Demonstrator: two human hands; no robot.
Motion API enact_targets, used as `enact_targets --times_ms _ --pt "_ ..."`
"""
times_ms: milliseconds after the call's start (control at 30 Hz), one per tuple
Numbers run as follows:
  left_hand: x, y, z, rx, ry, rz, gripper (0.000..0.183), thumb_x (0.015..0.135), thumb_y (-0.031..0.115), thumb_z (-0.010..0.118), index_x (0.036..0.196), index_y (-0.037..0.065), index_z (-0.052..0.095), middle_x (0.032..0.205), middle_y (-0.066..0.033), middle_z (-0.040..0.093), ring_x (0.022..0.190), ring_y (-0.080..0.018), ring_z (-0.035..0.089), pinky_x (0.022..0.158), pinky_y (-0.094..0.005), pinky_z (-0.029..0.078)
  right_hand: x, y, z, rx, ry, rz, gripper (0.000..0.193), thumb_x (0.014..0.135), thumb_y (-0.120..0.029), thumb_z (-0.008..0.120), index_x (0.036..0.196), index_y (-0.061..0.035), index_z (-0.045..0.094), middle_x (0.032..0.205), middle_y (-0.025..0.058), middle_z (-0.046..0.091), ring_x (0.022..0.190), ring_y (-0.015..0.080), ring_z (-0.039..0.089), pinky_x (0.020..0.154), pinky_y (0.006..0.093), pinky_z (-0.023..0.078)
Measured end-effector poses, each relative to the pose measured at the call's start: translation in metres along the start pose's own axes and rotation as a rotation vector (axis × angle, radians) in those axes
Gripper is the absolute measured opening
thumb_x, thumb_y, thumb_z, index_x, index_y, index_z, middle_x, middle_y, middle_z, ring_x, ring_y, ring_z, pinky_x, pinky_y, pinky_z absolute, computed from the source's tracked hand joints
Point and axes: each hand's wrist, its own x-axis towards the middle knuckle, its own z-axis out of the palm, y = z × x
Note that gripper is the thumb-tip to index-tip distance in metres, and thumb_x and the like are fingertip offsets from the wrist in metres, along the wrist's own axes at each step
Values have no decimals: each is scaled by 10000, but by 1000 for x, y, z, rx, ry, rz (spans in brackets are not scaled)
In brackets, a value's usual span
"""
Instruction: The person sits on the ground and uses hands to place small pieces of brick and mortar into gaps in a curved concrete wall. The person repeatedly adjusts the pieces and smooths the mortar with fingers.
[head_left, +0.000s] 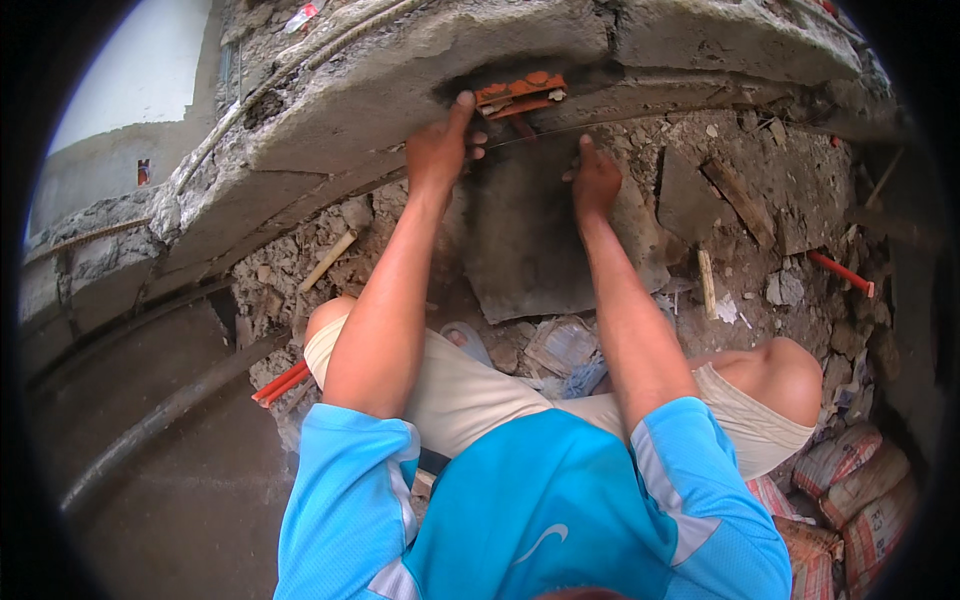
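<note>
The left hand [436, 158] has one of its fingers raised at the left end of an orange box [520, 87], its other fingertips lower and apart from that one; the right hand [597, 182] points one finger up below the box's right side. Whether either hand's fingers are clamped on anything cannot be told. The box sits in a concrete beam [345, 125], above a grey slab [540, 250]. Rubble [275, 270] surrounds the slab, with a red pipe [842, 273] to the right and bags [870, 490] at lower right.
</note>
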Motion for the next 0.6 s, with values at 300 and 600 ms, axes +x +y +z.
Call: enact_targets --times_ms 300,600 --pt "12 -8 25 -259 277 73 667 984 571 823 880 -88 814 767 -128 792 649 -164 742 659 -322 606 10 25 -2 -86 -10 -14 513 1035 -394 802 753 19 687 703 61 673 612 176 695 609 366 526" --pt "6 -10 2 -79 117 -6 768 979 708 763 1034 -55 823 833 -126 798 682 -155 739 665 -303 541 0 35 -7 -107 -96 60 414 981 -378 835 981 31 771 781 147 759 698 250 754 705 432 558"
